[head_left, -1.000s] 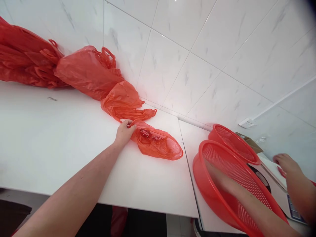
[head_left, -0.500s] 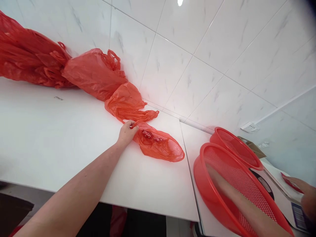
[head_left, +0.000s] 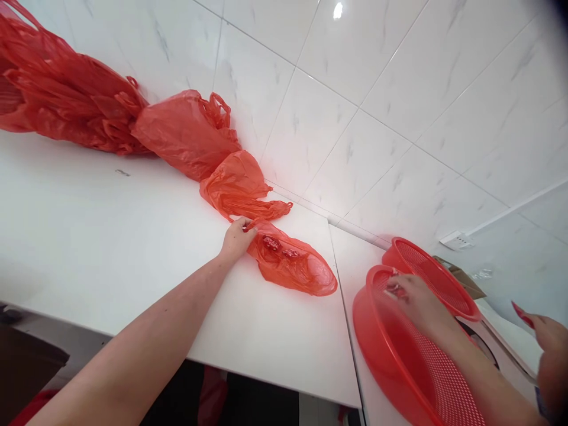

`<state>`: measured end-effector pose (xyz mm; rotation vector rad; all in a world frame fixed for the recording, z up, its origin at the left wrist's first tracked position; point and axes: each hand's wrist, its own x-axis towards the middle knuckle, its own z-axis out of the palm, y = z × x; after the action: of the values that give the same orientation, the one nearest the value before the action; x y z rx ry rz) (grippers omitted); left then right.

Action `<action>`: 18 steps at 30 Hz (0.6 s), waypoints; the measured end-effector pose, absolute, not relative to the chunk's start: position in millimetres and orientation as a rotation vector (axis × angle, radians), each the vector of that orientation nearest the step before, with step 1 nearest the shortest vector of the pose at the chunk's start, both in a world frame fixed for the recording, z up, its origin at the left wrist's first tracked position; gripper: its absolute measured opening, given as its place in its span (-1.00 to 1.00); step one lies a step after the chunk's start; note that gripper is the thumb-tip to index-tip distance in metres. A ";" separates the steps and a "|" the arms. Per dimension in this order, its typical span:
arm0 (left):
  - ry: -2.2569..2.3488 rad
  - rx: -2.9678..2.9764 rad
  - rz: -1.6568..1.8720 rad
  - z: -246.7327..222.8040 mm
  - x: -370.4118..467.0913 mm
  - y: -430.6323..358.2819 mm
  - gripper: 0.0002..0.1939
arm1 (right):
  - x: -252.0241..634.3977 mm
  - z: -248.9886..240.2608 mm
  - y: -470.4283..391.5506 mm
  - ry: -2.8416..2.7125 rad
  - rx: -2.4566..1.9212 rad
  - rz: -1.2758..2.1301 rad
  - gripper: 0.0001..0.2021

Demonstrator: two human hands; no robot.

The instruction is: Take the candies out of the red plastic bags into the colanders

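My left hand (head_left: 237, 242) pinches the edge of an open red plastic bag (head_left: 310, 281) lying on the white table. Inside that bag, small shiny dark-red packets (head_left: 271, 242) show through the mouth. My right hand (head_left: 417, 299) is raised over the near rim of a red perforated basket (head_left: 375, 343). Its fingers are closed around small red-and-white packets (head_left: 396, 289), somewhat blurred by motion. The basket's bottom is mostly hidden by my right forearm.
Filled red plastic bags (head_left: 186, 136) line the tiled wall (head_left: 332, 118). Behind the near basket stands a second red basket (head_left: 437, 272), with a cardboard box (head_left: 464, 278) beyond it. At the right edge, another person's hand (head_left: 552, 340) holds something red. A narrow seam divides the tables.
My right hand has come up out of the near basket with packets in its fingers. My left hand keeps its hold on the bag. The view has shifted slightly.
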<state>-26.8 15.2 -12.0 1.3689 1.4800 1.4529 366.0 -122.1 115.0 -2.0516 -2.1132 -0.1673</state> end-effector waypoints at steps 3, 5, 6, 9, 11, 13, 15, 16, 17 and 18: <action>1.497 1.374 1.454 -12.9 -26.7 15.8 -0.79 | 338.7 141.6 -121.0 -2.170 -1.952 -0.271 -0.70; 1.490 1.369 1.454 -13.4 -26.8 16.0 -0.78 | 303.5 152.9 -121.2 -2.266 -1.807 -0.328 -0.67; 1.482 1.367 1.454 -13.5 -26.8 16.0 -0.78 | 283.4 155.0 -120.4 -2.346 -1.696 -0.303 -0.67; 1.465 1.361 1.459 -13.6 -27.1 15.8 -0.80 | 228.0 146.6 -108.7 -2.577 -1.475 -0.160 -0.58; 1.461 1.357 1.461 -13.4 -27.4 15.6 -0.81 | 203.0 132.4 -93.0 -2.696 -1.371 -0.097 -0.54; 1.460 1.356 1.470 -13.0 -27.5 15.4 -0.82 | 189.3 117.5 -74.9 -2.756 -1.344 -0.073 -0.52; 1.458 1.352 1.483 -12.6 -27.4 15.3 -0.82 | 184.8 107.4 -60.2 -2.774 -1.377 -0.050 -0.52; 1.456 1.349 1.485 -12.4 -27.3 15.3 -0.82 | 185.2 105.2 -55.7 -2.772 -1.403 -0.035 -0.54; 1.454 1.347 1.482 -12.3 -27.1 15.5 -0.82 | 186.8 105.0 -53.7 -2.764 -1.430 -0.018 -0.56; 1.454 1.346 1.478 -12.3 -26.9 15.8 -0.81 | 189.6 106.5 -54.3 -2.755 -1.454 -0.001 -0.57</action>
<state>-26.9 15.8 -12.3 1.3460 1.4539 1.4780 189.6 -54.3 106.5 -1.4537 -2.7554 -0.0014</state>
